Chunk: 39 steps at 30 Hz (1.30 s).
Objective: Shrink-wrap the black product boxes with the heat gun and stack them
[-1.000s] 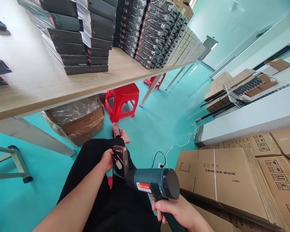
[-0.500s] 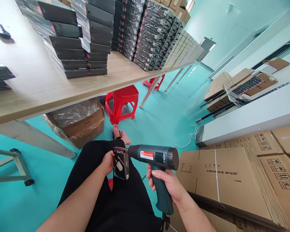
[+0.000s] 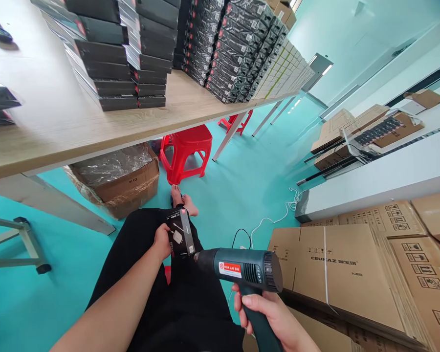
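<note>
My left hand (image 3: 163, 241) grips a small black box (image 3: 179, 233) by its left side, above my lap. The box face carries a picture of a white charger and cable, and its grey side is turned to the right. My right hand (image 3: 258, 308) is wrapped round the handle of a dark green heat gun (image 3: 242, 268) with a red and white label. The gun's nozzle points left, close to the lower right corner of the box. Whether the nozzle touches the box I cannot tell.
Stacks of black boxes (image 3: 113, 73) and wrapped boxes (image 3: 234, 54) stand on the table (image 3: 190, 105). Below are a red stool (image 3: 188, 146) and a carton with clear plastic film (image 3: 121, 181). Flattened cartons (image 3: 341, 274) lie to the right; a white cable (image 3: 286, 215) runs across the floor.
The heat gun has moved down and slightly right, from the box's upper edge to its lower corner. My left hand has turned the box, so more of its side shows.
</note>
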Tool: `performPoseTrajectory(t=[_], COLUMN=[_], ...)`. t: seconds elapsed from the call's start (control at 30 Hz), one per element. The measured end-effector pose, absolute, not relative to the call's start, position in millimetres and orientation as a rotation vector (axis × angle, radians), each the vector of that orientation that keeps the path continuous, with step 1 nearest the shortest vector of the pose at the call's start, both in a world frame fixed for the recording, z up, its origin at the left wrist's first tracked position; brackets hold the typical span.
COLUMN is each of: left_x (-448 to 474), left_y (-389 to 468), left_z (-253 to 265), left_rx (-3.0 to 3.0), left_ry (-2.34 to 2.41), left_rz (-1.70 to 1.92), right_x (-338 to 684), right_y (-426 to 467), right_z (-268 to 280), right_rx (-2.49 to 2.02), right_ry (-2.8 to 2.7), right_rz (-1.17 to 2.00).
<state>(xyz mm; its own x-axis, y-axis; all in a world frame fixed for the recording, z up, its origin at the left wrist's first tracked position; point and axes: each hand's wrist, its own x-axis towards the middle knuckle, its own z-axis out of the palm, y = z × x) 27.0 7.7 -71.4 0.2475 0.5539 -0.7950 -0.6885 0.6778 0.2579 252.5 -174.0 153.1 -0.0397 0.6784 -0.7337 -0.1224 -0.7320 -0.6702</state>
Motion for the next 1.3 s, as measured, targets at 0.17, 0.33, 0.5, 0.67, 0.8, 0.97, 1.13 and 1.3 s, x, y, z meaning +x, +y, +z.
performPoseTrajectory(t=[0.17, 0.33, 0.5, 0.67, 0.8, 0.97, 1.13, 1.3], left_x=[27, 26, 26, 20, 16, 18, 14, 16], left_y=[7, 6, 5, 2, -1, -3, -1, 1], left_z=[-64, -61, -58, -40, -23, -13, -13, -10], left_rx=[-0.176, -0.175, -0.143, -0.02, -0.01, -0.053, -0.074, -0.065], left_ry=[1.017, 1.027, 1.016, 0.78, 0.534, 0.506, 0.611, 0.631], left_rz=[0.877, 0.891, 0.894, 0.634, 0.575, 0.582, 0.647, 0.695], right_x=[245, 237, 248, 271, 279, 256, 237, 241], right_y=[-173, -165, -168, -164, -141, -92, -79, -97], right_z=[152, 152, 153, 147, 138, 129, 142, 163], right_rx=[-1.647, -1.634, -1.634, -1.564, -1.509, -1.44, -1.394, -1.414], right_ry=[-0.618, -0.642, -0.593, -0.445, -0.483, -0.557, -0.798, -1.126], right_rz=[1.81, 1.823, 1.908, 1.903, 1.826, 1.659, 1.87, 2.197])
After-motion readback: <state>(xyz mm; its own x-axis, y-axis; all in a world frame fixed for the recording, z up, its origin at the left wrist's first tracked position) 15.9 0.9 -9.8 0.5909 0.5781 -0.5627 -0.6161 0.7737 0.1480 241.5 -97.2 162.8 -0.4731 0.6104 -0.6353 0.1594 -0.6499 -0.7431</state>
